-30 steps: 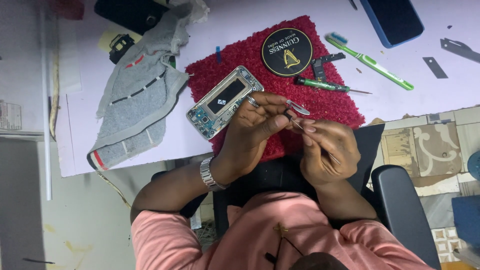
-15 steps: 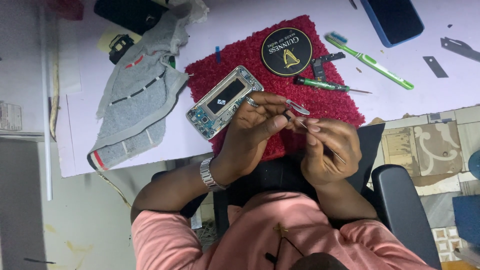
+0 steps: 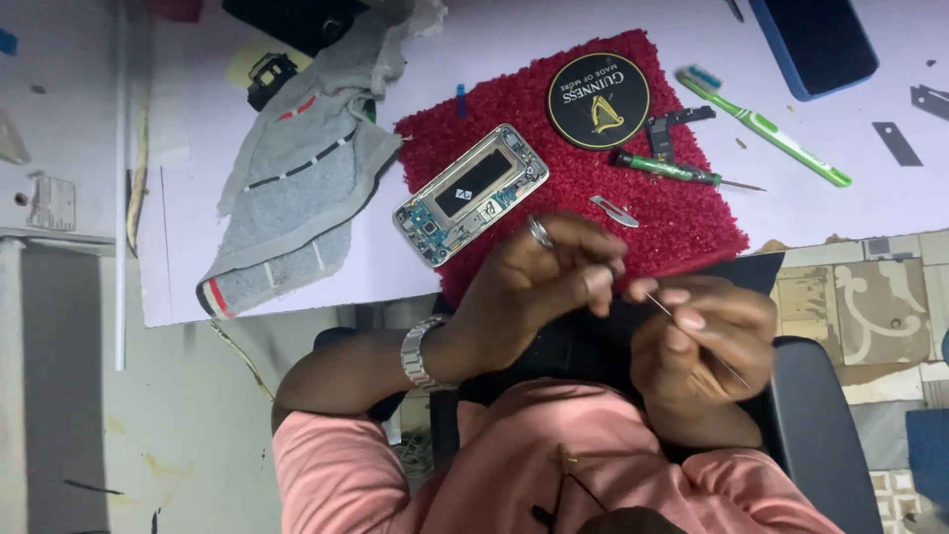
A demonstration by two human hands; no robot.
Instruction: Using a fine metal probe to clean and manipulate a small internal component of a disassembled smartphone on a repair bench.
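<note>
Red, shaggy mat (image 3: 682, 222) bears an opened phone frame (image 3: 471, 194) lying diagonally, and just off its near edge the right hand (image 3: 704, 341) pinches a thin metal tool (image 3: 692, 336), slanted tip toward the left hand (image 3: 539, 287), whose fingers curl shut beside it.

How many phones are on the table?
2: an opened phone frame at the red mat's left edge, and a blue phone at the top right. Others may be hidden.
</note>
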